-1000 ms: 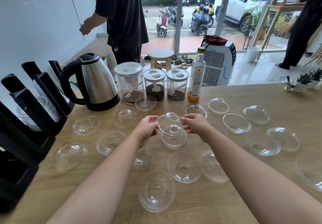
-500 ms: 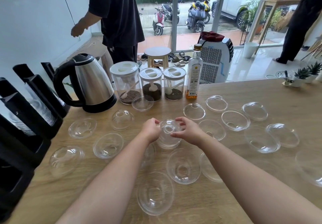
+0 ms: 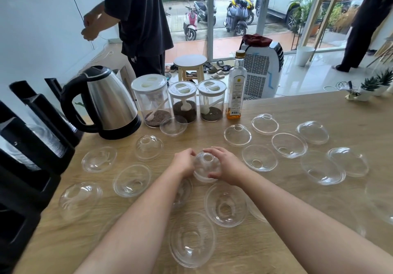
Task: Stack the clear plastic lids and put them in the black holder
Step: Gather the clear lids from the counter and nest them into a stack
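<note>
Left hand (image 3: 184,164) and right hand (image 3: 227,165) both clasp one small stack of clear plastic dome lids (image 3: 205,167), standing dome-up on the wooden table (image 3: 297,231). Around that stack lie roughly seventeen loose clear lids (image 3: 225,204), two partly hidden under the forearms. Beyond the stack stand one steel kettle (image 3: 106,103), three white-capped jars (image 3: 182,101) and one glass bottle (image 3: 237,86). Far left of it is the one black holder (image 3: 32,146).

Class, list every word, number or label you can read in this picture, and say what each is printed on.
No text can be read.
Bottle label: small print and a barcode, too blurred to read.
Kettle, jars and lids: no lettering visible.
</note>
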The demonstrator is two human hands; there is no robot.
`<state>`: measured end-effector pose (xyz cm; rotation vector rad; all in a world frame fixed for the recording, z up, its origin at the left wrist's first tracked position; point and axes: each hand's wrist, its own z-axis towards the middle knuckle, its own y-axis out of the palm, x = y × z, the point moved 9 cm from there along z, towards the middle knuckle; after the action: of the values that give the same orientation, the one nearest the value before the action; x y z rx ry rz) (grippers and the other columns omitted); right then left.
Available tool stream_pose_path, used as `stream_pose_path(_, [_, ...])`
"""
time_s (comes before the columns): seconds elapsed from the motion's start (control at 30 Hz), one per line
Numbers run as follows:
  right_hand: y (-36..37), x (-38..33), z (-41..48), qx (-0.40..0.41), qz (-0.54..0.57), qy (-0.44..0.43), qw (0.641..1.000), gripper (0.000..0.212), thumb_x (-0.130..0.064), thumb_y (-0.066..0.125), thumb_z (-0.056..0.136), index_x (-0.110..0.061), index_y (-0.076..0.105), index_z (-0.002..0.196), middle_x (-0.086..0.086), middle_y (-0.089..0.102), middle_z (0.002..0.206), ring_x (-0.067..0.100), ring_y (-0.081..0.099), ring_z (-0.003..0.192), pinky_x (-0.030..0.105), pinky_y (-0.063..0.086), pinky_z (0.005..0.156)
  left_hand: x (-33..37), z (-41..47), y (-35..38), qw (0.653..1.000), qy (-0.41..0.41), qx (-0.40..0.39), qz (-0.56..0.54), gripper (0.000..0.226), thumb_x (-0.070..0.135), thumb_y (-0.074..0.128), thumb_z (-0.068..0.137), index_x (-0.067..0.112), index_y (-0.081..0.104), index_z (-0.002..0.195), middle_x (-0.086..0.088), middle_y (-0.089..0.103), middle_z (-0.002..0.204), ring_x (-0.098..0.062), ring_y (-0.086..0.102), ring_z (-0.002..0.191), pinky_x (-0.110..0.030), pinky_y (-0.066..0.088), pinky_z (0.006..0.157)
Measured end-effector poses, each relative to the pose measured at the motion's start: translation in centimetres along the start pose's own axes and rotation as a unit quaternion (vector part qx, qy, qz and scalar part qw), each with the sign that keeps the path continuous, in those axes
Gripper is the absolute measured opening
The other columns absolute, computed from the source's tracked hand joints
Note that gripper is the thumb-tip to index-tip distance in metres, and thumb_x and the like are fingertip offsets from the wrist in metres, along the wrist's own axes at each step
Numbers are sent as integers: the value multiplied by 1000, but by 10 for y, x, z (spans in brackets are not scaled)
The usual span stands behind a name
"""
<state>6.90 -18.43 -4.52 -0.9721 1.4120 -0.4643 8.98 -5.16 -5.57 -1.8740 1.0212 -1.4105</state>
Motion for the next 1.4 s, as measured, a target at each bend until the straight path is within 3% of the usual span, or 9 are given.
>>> stream_pose_path(0.23, [-4, 5, -3, -34, -41, 16, 998, 86, -27, 76, 75, -35, 28, 146, -4, 24, 156, 20, 33, 139, 31, 29, 111, -1, 3, -6, 1000, 6, 11, -1, 40, 19, 61, 83, 15, 53, 123, -15, 60, 121, -28, 57, 108, -29, 44, 88])
stream_pose_path(0.33, [-43, 14, -7, 45, -32, 27, 998, 55, -35, 68, 82, -26, 47, 132, 0, 48, 137, 18, 48, 124, 33, 40, 104, 11, 4, -29, 997, 24, 72, 6, 40, 6, 51, 84, 13, 53, 123, -14, 59, 121, -28, 57, 107, -33, 45, 90])
stream_pose_path(0.4, [-76, 23, -14, 112, -57, 43, 991, 23, -33, 62, 86, -23, 60, 107, -1, 60, 114, 18, 57, 106, 32, 47, 90, 28, 5, -41, 992, 50, 111, 21, 39, 4, 49, 84, 15, 54, 121, -10, 58, 120, -25, 56, 105, -33, 46, 90])
stream_pose_path(0.47, [-97, 34, -23, 138, -93, 76, 983, 10, -35, 60, 85, -25, 58, 86, 1, 64, 103, 19, 59, 94, 31, 49, 80, 50, 5, -45, 988, 80, 127, 46, 37, 8, 50, 85, 18, 53, 121, -5, 55, 120, -22, 55, 105, -33, 46, 86])
stream_pose_path(0.57, [-101, 47, -32, 99, -180, 106, 973, 22, -44, 60, 82, -22, 63, 82, 2, 68, 98, 20, 61, 93, 31, 51, 78, 87, 9, -37, 976, 133, 122, 124, 42, 14, 50, 86, 21, 49, 127, -4, 50, 128, -24, 52, 115, -38, 46, 90])
stream_pose_path(0.7, [-90, 56, -42, 65, -248, 106, 961, 36, -49, 60, 80, -21, 66, 101, 1, 66, 107, 20, 60, 102, 30, 44, 78, 125, 32, -12, 959, 175, 73, 209, 53, 15, 52, 86, 25, 40, 136, -4, 43, 134, -25, 46, 123, -41, 44, 96])
stream_pose_path(0.9, [-77, 66, -37, 47, -259, 74, 962, 32, -44, 62, 79, -25, 65, 104, -4, 66, 112, 18, 58, 108, 29, 46, 84, 154, 67, 19, 937, 202, 11, 285, 57, 16, 50, 86, 31, 37, 139, -7, 38, 140, -28, 43, 125, -45, 42, 99])
stream_pose_path(1.2, [-79, 69, -33, 68, -234, 23, 970, 18, -26, 55, 86, -20, 69, 95, -1, 69, 103, 20, 58, 104, 30, 44, 80, 160, 86, 50, 924, 233, 24, 303, 35, 19, 54, 88, 27, 56, 122, 4, 44, 140, -24, 46, 124, -42, 43, 90])
stream_pose_path(1.4, [-114, 65, -31, 134, -140, 18, 981, 16, -25, 55, 89, -16, 68, 95, 2, 68, 100, 21, 56, 99, 26, 37, 77, 151, 77, 18, 946, 227, 47, 226, 36, 33, 49, 92, 21, 52, 126, 9, 24, 156, -27, 40, 131, -47, 41, 102])
